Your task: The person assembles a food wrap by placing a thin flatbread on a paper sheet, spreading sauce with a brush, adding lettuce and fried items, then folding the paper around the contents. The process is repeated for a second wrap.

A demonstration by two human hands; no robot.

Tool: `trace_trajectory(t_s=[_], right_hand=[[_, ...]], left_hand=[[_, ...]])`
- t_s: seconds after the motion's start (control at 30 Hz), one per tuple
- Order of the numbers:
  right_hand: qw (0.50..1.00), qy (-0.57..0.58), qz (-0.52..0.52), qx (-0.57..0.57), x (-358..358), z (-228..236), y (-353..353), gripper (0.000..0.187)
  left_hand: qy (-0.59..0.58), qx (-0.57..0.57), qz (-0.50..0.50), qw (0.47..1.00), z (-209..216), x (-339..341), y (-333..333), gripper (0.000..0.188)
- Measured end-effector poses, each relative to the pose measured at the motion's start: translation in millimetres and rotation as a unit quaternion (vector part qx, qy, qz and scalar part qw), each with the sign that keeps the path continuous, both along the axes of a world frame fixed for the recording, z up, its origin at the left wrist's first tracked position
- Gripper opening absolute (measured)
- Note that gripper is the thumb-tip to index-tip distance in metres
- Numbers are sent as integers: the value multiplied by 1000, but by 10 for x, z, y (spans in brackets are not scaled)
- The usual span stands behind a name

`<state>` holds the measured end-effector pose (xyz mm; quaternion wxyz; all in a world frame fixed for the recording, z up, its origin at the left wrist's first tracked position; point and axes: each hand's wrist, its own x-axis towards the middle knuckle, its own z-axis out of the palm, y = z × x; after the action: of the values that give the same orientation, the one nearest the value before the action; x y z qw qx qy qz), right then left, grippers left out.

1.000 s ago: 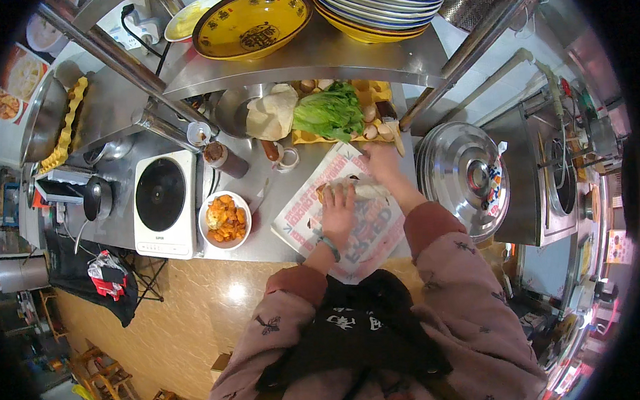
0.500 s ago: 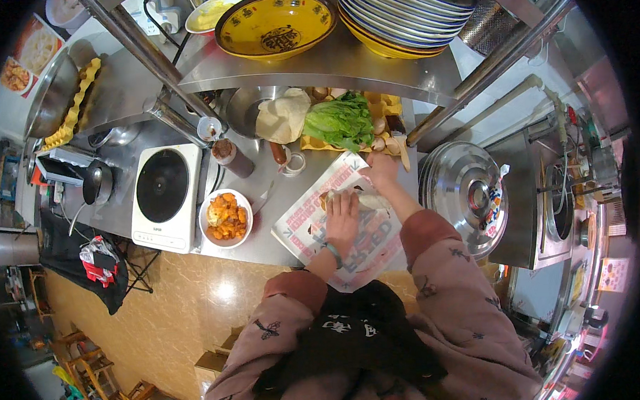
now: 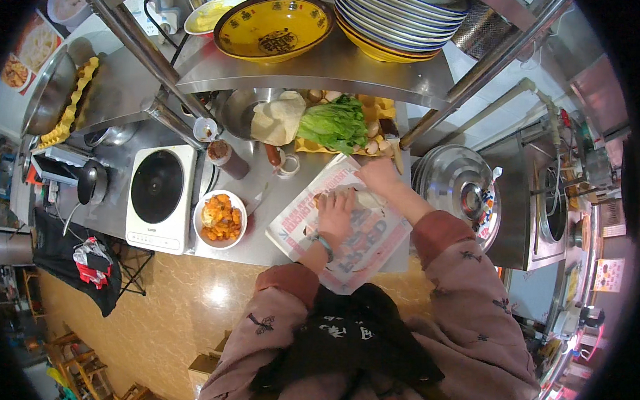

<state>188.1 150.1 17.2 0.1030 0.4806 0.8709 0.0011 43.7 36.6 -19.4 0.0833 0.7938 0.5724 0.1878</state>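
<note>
A printed sheet of wrapping paper (image 3: 350, 259) lies slanted on the steel counter in front of me. On it rests a pale rolled flatbread (image 3: 369, 201), partly covered by my left hand (image 3: 337, 219), whose fingers curve over its left part. My right hand (image 3: 379, 177) is closed at the paper's far right edge, fingers bent down; the fingertips are partly hidden. Just beyond the paper are green lettuce leaves (image 3: 333, 125), a stack of flat pale wrappers (image 3: 280, 119) and a sausage (image 3: 272, 155) beside a small white ring-shaped item (image 3: 288, 165).
Left of the paper stand a white bowl of orange-red chunks (image 3: 220, 219), a sauce bottle (image 3: 228, 159) and a white induction cooker (image 3: 161, 198). An egg tray (image 3: 380, 107) sits behind, under a steel shelf (image 3: 316, 79) bearing dishes. To the right is a large metal lid (image 3: 463, 188).
My right hand has shifted slightly left and nearer along with the paper's far edge. My left hand stays on the rolled flatbread. The whole view has shifted a little.
</note>
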Motion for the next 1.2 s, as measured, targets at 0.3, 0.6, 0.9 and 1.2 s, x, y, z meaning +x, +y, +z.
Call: trace_trajectory(t_s=[0.3,0.6,0.9,1.2], right_hand=[[905,382,-127,-133,-44,-209,60,14],[911,407,-31,-63,10,35,-202,10],[931,331,115,100,36,-177,-1029,10],[950,268,73,144,-48,-548,-1245,16]], left_hand=[[57,1,-56,997,-62,-92,123,45],[-54,38,38,997,-31,-173,74,63],[29,-8,-34,999,34,-255,241,46],[7,-112,-186,976,236,-448,379,57]])
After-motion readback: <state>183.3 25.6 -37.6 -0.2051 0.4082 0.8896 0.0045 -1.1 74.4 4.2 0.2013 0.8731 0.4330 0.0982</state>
